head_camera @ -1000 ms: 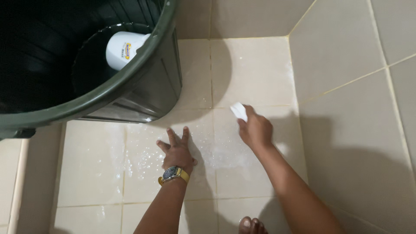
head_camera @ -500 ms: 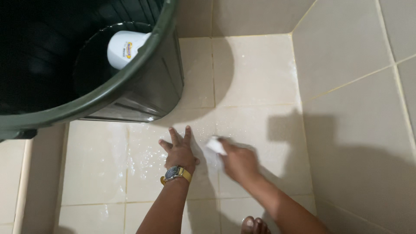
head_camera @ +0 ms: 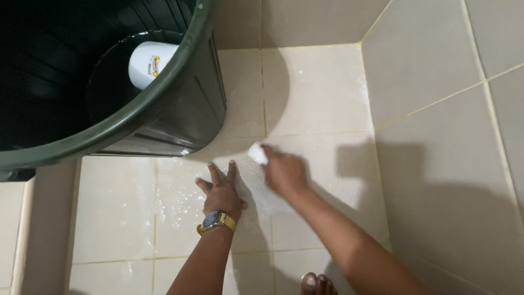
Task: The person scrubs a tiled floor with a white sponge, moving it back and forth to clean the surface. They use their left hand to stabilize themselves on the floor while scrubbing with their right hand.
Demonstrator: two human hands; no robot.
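Flooring consists of square cream ceramic floor tiles (head_camera: 311, 90) with thin yellowed grout lines, wet and flecked with white suds around the hands. Matching cream wall tiles (head_camera: 436, 54) rise at the right and at the far corner. A large dark green round plastic barrel (head_camera: 164, 104) stands at the upper left, holding dark water. A white cylindrical plastic container (head_camera: 146, 64) floats inside it, bearing a small yellow and blue label on its side.

The left hand (head_camera: 222, 192) lies flat on the wet tile, palm down, fingers spread apart, holding nothing; a gold-banded wristwatch with a dark face (head_camera: 217, 220) sits on the wrist. The right hand (head_camera: 284, 173), blurred, is closed around a small white scrubbing pad (head_camera: 257, 153), which is pressed to the floor just beside the barrel's base, near the left fingertips. Bare toes (head_camera: 317, 284) show at the bottom edge.
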